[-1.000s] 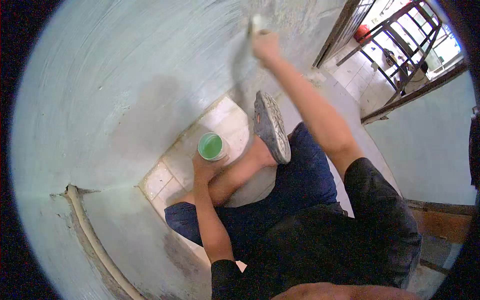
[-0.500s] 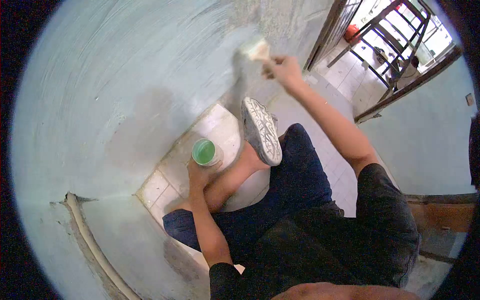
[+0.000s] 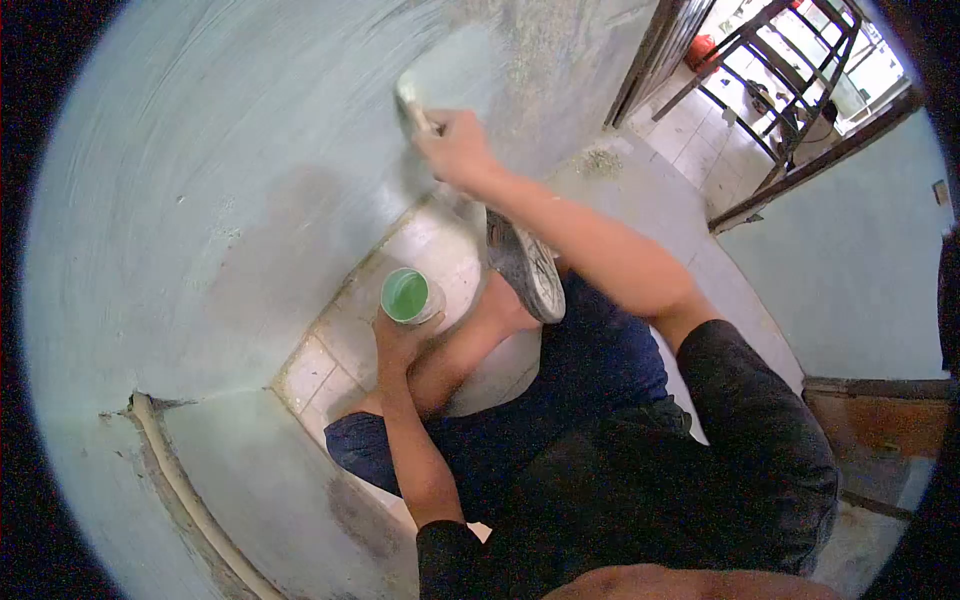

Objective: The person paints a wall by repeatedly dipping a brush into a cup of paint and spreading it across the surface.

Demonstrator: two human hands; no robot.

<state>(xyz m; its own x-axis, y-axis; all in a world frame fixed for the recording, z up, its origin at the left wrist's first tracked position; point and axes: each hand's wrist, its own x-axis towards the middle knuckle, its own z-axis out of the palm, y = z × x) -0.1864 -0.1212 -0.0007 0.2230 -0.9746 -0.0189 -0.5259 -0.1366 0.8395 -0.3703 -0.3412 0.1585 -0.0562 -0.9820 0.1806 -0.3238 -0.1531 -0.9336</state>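
My right hand (image 3: 455, 150) is closed around the handle of a paintbrush (image 3: 411, 92), whose bristles meet the pale blue-green wall (image 3: 300, 130). Streaky brush marks cover much of that surface, and a grey, rougher patch (image 3: 545, 60) shows to the right of the brush. Low over the tiles, my left hand (image 3: 400, 338) grips a small white paint cup (image 3: 436, 300) from beneath and the side. Green paint (image 3: 407, 296) can be seen inside it. Most of the left fingers are hidden behind the cup.
My bent leg and grey shoe (image 3: 525, 265) lie between the hands, above a tiled ledge (image 3: 310, 368). A pipe (image 3: 185, 500) runs down the wall at lower left. Through the doorway at upper right stand a dark metal frame (image 3: 780, 70) and a red object (image 3: 703, 52).
My right hand has swept the paintbrush leftward along the wall, and the forearm now crosses above the shoe. My left hand and the paint cup have stayed nearly in place.
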